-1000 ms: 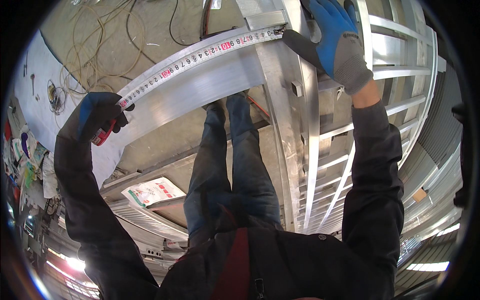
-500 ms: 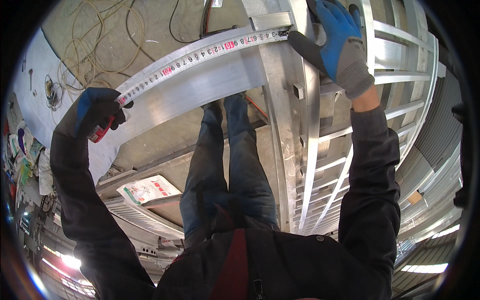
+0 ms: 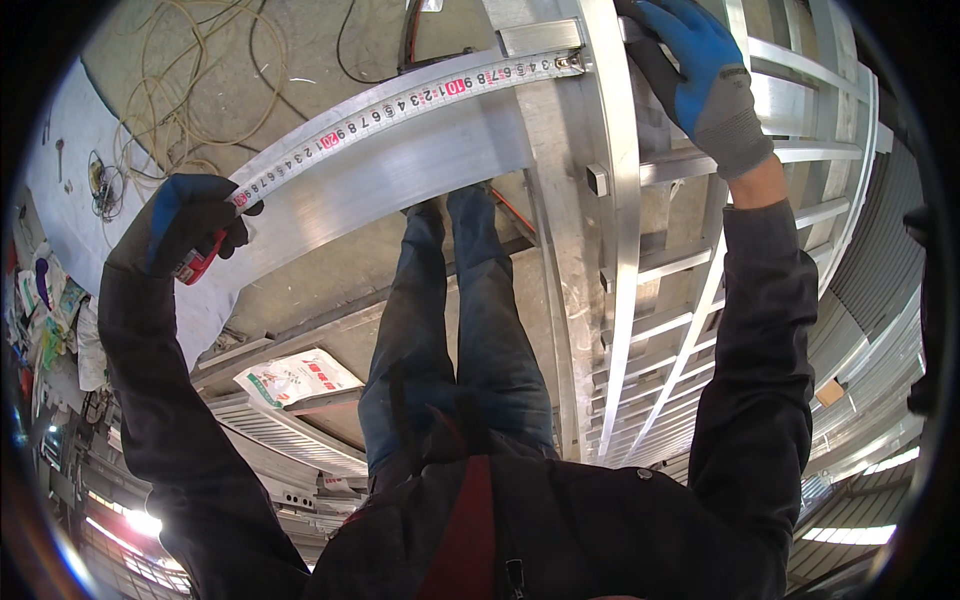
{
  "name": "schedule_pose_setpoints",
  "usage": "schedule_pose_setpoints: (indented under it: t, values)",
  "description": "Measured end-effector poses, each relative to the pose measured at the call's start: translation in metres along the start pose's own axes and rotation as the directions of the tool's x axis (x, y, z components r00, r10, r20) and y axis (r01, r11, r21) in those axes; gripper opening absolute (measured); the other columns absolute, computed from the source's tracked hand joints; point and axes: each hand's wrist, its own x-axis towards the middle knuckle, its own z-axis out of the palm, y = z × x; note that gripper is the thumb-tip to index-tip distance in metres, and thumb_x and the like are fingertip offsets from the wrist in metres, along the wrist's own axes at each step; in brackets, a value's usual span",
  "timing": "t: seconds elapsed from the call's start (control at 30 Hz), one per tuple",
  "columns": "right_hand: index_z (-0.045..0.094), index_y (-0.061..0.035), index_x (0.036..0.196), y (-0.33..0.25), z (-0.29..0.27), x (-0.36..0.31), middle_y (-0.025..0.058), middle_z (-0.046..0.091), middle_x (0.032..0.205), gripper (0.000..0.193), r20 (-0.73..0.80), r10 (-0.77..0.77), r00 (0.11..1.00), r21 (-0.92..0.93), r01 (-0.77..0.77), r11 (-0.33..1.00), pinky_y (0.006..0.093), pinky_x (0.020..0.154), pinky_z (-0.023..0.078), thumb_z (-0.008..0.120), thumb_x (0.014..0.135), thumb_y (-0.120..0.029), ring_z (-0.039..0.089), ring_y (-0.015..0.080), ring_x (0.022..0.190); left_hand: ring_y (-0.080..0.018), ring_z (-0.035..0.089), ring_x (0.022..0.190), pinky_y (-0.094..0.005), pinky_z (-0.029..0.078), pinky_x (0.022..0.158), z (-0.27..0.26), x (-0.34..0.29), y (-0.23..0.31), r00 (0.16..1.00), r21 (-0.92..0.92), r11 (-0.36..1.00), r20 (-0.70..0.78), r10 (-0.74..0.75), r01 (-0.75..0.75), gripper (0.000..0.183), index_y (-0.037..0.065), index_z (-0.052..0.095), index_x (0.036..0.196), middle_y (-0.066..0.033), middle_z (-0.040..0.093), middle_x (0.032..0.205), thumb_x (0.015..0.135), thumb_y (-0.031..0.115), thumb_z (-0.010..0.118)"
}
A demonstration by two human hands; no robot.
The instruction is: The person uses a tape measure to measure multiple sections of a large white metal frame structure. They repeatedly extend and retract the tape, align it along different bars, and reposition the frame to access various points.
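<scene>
My left hand (image 3: 188,225), in a blue and dark glove, is closed around a red tape measure (image 3: 203,258). The pulled-out white tape blade (image 3: 390,112) runs right along a broad flat aluminium bar (image 3: 390,165). Its metal end hook (image 3: 570,64) lies by a short aluminium block (image 3: 541,38), next to the upright rail. My right hand (image 3: 700,75), gloved in blue and grey, is off the tape. Its fingers bend over the aluminium rail (image 3: 612,130) near the upper edge of the view; the fingertips are partly hidden.
A slatted aluminium frame (image 3: 665,265) extends along my right side. Coiled hose (image 3: 200,70) and cables lie on the floor at the far left. A white printed bag (image 3: 300,378) is beside my legs. Assorted bags and scraps (image 3: 55,310) are piled at the left edge.
My right hand has left the tape's hook end and moved right, its thumb drawing in toward the fingers at the rail. The left hand and tape have barely shifted.
</scene>
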Motion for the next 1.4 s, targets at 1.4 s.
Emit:
schedule_pose_setpoints:
  t: [1.4]
  values:
    - [0.07, -0.0013, 0.109, -0.002, 0.004, 0.003, 0.0184, 0.07, 0.102, 0.02, 0.008, -0.009, 1.0, -0.095, 0.01, 0.995, 0.0501, 0.083, 0.053, 0.069, 0.091, -0.011, 0.066, 0.042, 0.093, -0.0155, 0.067, 0.067, -0.0285, 0.05, 0.062, -0.001, 0.008, -0.003, 0.999, 0.007, 1.0, 0.043, -0.011, 0.011, 0.034, -0.004, 0.074, 0.109, -0.0113, 0.072, 0.078, 0.093, 0.022, 0.06]
